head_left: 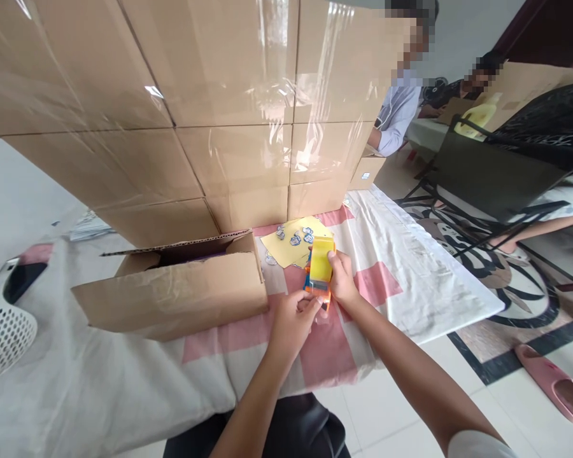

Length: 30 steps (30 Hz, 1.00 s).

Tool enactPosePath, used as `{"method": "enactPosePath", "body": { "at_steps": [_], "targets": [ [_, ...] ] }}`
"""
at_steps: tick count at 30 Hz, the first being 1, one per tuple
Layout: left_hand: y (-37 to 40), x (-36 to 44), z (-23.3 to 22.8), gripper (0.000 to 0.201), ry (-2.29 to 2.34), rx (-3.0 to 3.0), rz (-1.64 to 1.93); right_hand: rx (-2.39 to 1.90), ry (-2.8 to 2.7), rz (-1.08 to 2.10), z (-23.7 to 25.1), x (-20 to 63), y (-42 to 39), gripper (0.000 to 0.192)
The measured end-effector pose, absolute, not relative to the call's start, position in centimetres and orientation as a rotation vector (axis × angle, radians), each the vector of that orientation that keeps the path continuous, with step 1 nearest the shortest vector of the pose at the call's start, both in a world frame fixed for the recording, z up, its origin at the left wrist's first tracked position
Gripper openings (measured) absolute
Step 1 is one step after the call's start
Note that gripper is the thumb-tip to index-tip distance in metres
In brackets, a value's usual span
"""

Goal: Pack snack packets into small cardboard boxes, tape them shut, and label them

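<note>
Just right of the open box (pixel 181 292) on the table (pixel 401 267), the right hand (pixel 341 280) holds the tape roll holder (pixel 319 270) tight while the left hand (pixel 291 321) pinches its tape end, which might stick to fingers.

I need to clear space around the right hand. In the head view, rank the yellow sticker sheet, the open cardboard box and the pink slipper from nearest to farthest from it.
From the right hand, which grips the tape dispenser:
1. Yellow sticker sheet, just beyond it, slightly left on the table.
2. Open cardboard box, farther left on the table.
3. Pink slipper, far right, down on the floor.
</note>
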<state>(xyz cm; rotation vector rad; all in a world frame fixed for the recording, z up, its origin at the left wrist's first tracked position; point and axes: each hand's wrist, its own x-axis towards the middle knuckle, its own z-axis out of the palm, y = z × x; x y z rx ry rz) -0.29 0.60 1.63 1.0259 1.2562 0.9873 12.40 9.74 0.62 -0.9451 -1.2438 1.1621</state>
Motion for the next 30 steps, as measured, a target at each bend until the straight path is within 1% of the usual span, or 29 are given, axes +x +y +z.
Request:
{"method": "enactPosePath", "body": {
  "at_steps": [3,5,10,19,23,27,30],
  "targets": [
    [0.1,0.2,1.4,0.029,1.287,1.030,1.015,-0.991,-1.187,1.138,0.7,12.3,9.7,0.059],
    [-0.1,0.4,1.5,0.027,1.318,1.044,1.031,-1.034,-1.148,1.110,0.6,12.2,9.8,0.063],
    [-0.7,0.8,1.7,0.025,1.352,1.073,1.027,-1.111,-1.002,1.086,0.4,12.2,10.5,0.060],
    [-2.8,0.6,1.7,0.027,1.358,1.050,0.966,-1.066,-0.853,1.171,1.5,12.4,11.1,0.058],
    [-3.4,0.3,1.8,0.027,1.351,1.031,0.942,-1.100,-0.859,1.178,1.6,12.9,11.3,0.060],
    [-3.9,-0.3,2.2,0.025,1.351,1.045,0.937,-1.080,-0.886,1.115,1.6,13.6,11.6,0.059],
    [-4.0,-0.6,2.1,0.025,1.356,1.062,0.923,-1.052,-0.885,1.142,1.7,13.9,11.7,0.057]
  ]
}}
